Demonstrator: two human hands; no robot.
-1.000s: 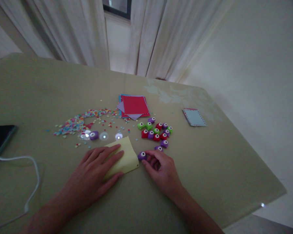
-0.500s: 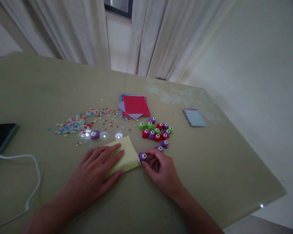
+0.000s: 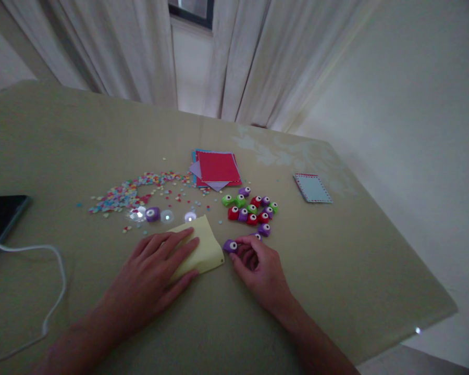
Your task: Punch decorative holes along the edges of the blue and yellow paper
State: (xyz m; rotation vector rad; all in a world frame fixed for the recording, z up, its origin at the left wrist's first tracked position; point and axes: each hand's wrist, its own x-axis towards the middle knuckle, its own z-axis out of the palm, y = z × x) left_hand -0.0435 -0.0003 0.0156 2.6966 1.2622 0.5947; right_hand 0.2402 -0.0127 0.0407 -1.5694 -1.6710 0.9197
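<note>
My left hand (image 3: 156,265) lies flat, fingers spread, over a square of yellow paper (image 3: 208,244) on the table. Between the thumb and fingers of my right hand (image 3: 260,265) is a small purple one-eyed toy (image 3: 230,246), just beyond the paper's right corner. Another purple toy (image 3: 257,237) shows partly behind the right hand's knuckles. Farther back stands a cluster of similar one-eyed toys in red (image 3: 233,213), green (image 3: 240,201) and purple (image 3: 264,229). One more purple toy (image 3: 152,214) sits left of the paper, near clear round discs (image 3: 167,216).
Colourful confetti (image 3: 121,197) is strewn at the left. A stack of coloured paper squares (image 3: 219,167) lies behind the toys, and a pale blue card pile (image 3: 313,188) lies to the right. A dark tablet (image 3: 2,219) and white cable (image 3: 61,265) occupy the left edge.
The purple toy in my right hand has moved slightly away from the paper's corner, leaving a small gap. My left hand stays on the yellow paper.
</note>
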